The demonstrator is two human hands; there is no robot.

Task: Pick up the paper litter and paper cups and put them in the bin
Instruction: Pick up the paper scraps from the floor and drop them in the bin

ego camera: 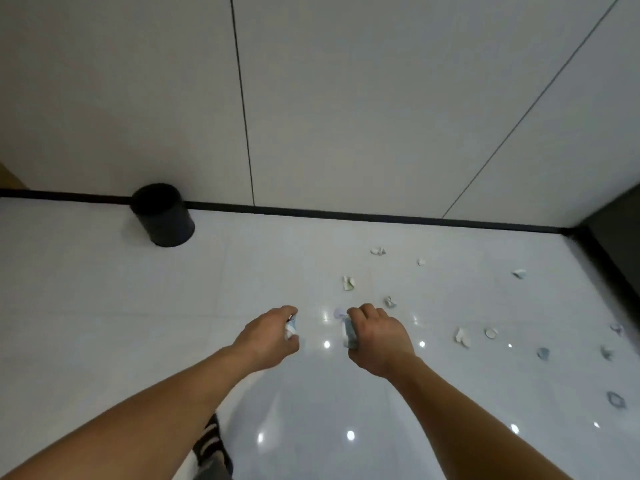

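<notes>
Both bare arms reach forward over a glossy white floor [104,306] that mirrors small ceiling lights. The left hand [268,336] is clenched round a small crumpled paper [291,330], white with some blue on it, which shows between the curled fingers [289,310] and the thumb. The right hand [377,336] grips a paper wad [348,334] in the same way, knuckles up, and the wad sticks out on the side that faces the left hand. The two hands are near each other but apart. The black bin [162,216] stands on the floor against the dark skirting [346,214] at the foot of the pale wall [346,98], well to the left of the hands and beyond them, with its mouth open. More litter lies scattered on the floor beyond and to the right of the right hand. A folded scrap [348,283] and a smaller scrap [390,302] are the nearest. Further off lie a far scrap [378,251] close to the wall, a torn white piece [461,337] and a round piece [490,333] just beside it, and several greyish bits [543,353] toward the right edge, too small to tell apart. A dark striped shoe [211,441] shows under the left forearm.
</notes>
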